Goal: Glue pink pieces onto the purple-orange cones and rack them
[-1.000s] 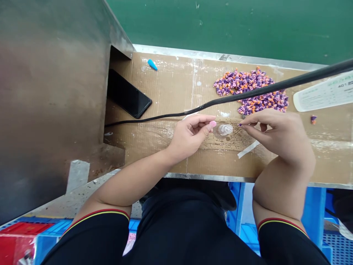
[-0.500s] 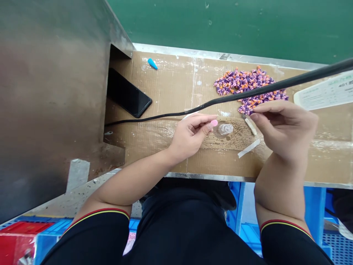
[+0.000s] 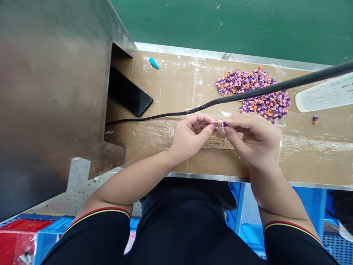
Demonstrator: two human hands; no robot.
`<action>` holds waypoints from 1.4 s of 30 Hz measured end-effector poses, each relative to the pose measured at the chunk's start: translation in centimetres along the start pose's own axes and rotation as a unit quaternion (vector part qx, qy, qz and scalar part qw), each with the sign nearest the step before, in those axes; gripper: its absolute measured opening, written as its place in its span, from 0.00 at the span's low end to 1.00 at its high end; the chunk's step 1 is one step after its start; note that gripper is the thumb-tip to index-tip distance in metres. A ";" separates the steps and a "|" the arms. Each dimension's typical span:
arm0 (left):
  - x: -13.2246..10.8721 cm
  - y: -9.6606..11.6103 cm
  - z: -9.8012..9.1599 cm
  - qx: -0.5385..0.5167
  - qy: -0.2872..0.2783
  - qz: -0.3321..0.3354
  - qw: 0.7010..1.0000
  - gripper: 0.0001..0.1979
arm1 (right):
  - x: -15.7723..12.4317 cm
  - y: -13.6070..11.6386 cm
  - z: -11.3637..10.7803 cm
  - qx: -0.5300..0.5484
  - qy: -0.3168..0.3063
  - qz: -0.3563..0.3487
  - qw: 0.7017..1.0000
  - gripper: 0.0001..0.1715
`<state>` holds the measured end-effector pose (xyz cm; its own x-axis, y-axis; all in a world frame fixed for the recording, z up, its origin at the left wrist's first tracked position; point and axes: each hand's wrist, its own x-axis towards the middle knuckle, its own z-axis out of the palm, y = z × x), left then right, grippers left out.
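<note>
Pink bit (image 3: 213, 122) and purple bit (image 3: 224, 124) sit tip to tip in the air, just above a small clear cup (image 3: 222, 130). The left hand (image 3: 191, 138) pinches the pink bit between thumb and first finger, and its other fingers curl in. The right hand (image 3: 255, 138) pinches the purple bit the same way. The two hands are close, and the work right now is holding these two bits together. The purple bit is tiny, and the fingers hide most of it, so its shape is hard to see. The pink bit looks flat and smooth. Both are over the cardboard top of the table (image 3: 171, 81). Near the hands lies a pile of purple and orange bits (image 3: 231, 81), with a black cable (image 3: 220, 102) across it
</note>
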<state>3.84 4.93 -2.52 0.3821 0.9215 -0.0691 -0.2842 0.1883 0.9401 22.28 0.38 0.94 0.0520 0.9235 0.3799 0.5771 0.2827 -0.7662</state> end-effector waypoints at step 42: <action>0.0 0.1 0.0 -0.036 -0.006 0.046 0.998 0.09 | -0.7 1.0 2.1 -0.064 0.080 -0.083 0.991 0.06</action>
<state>3.78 4.96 -2.48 0.3616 0.9321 0.0205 -0.3810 0.1277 0.9157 21.08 0.58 -1.17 0.0700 0.8110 0.5808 0.6868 0.3831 -0.6177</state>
